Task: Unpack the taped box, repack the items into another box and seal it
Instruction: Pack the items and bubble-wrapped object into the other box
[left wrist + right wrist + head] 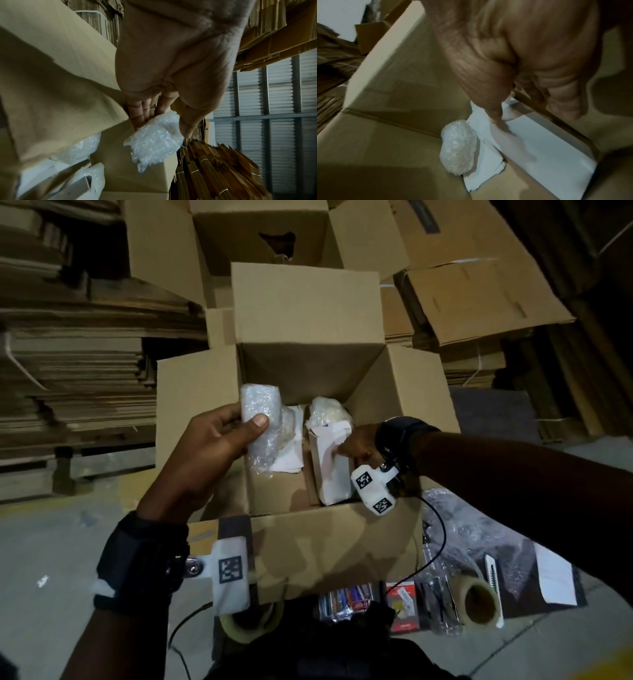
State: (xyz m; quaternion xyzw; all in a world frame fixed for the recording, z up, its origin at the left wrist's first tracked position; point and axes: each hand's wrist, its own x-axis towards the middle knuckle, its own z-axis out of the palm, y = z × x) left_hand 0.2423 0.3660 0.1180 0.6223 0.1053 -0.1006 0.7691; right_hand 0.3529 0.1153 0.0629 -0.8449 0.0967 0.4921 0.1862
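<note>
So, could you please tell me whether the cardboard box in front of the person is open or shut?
Open: the cardboard box has its flaps folded outward, and wrapped items lie visible inside it.

My left grip point(209, 446) wraps bubble-wrap roll point(262, 428): clear plastic, glossy, bumpy. Open box point(311, 306) in front: matt brown corrugated cardboard, smooth faces. Under my right grip point(356, 446), white carton point(334, 474): smooth matt card. Second bubble-wrapped bundle point(458, 150) beside it: same crinkled shiny film. Tape roll point(479, 599) on floor: glossy translucent brown plastic. Floor point(51, 546): grey concrete, dull, slightly rough. Wrist straps: black cloth.
</note>
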